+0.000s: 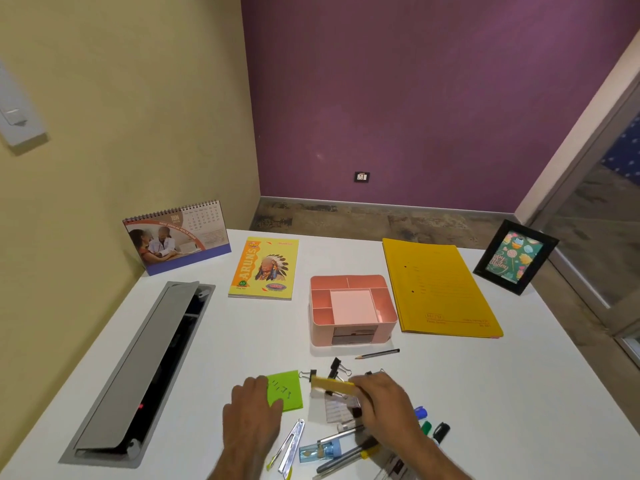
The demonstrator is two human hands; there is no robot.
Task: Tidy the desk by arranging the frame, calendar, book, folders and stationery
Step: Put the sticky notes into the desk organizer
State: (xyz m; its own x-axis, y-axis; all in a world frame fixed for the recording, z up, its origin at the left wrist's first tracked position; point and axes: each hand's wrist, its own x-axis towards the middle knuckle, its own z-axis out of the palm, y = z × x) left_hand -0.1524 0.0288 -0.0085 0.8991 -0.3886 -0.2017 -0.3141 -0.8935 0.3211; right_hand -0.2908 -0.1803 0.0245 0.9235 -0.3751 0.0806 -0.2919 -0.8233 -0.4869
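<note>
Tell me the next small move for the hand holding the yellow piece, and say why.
Probably carry it forward and drop it into the pink organizer. The right hand already grips the yellow piece lifted above the binder clips, the organizer's compartments look empty, and it sits just beyond the clutter. The left hand rests on the green sticky notes.

Single head-worn, wide-angle view, looking forward and steeply down over the white worktop (214,341) toward the room corner where the yellow wall (121,116) meets the purple wall (415,98). The near worktop edge lies closest to the lens, straight lines bowing toward the frame margins.
</note>
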